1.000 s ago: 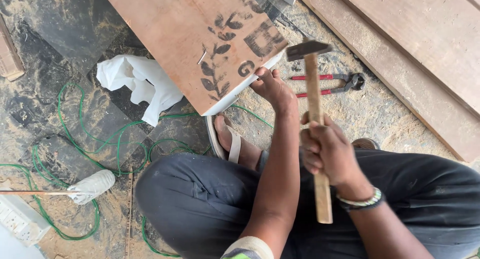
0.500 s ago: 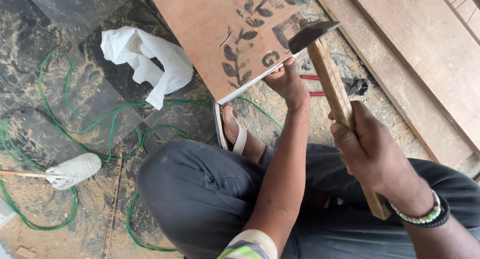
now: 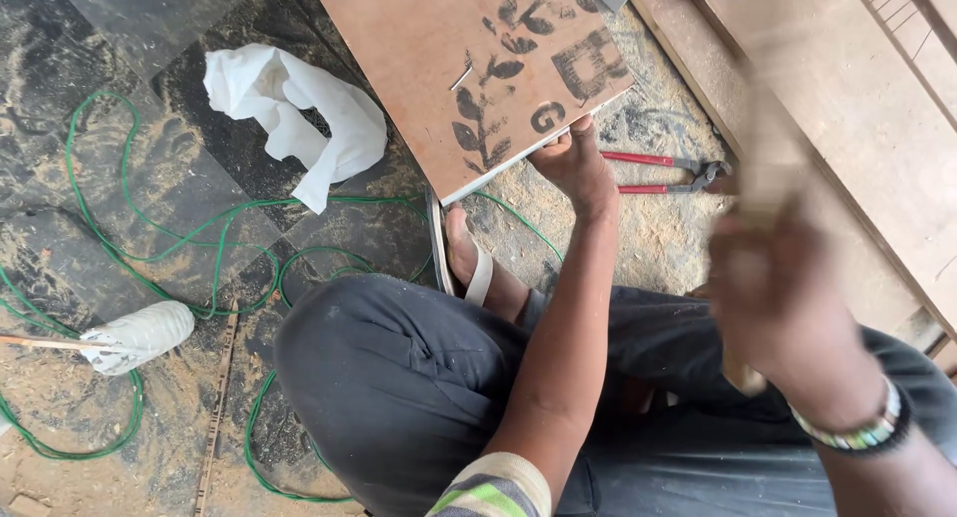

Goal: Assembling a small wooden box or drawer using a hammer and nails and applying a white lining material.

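While the left hand (image 3: 576, 163) presses its fingertips against the near edge of the brown plywood board (image 3: 449, 58), closed on nothing and merely steadying it, the right hand (image 3: 783, 298) is a blur, fisted around a wooden handle (image 3: 763, 168) that rises from it; the head of the tool cannot be made out. The board lies tilted on the sawdust-strewn floor (image 3: 110, 58), its near corner just above a sandalled foot (image 3: 469, 253), and a small pale nail or staple (image 3: 461, 77) lies on its face beside dark stencilled leaf marks.

Judging from this, the main risk is to the left fingers, which sit at the board's edge (right where a swing might come down): a strike that lands off line could catch them, or the foot just beneath. A blow might also shift the board, since only fingertips hold it.

Red-handled pincers (image 3: 666, 174) lie on the floor just beyond the left hand, apart from it. A green cable (image 3: 150, 248) loops across the floor near a crumpled white cloth (image 3: 294, 118) and a white paint roller (image 3: 140, 336). No containers are in view.
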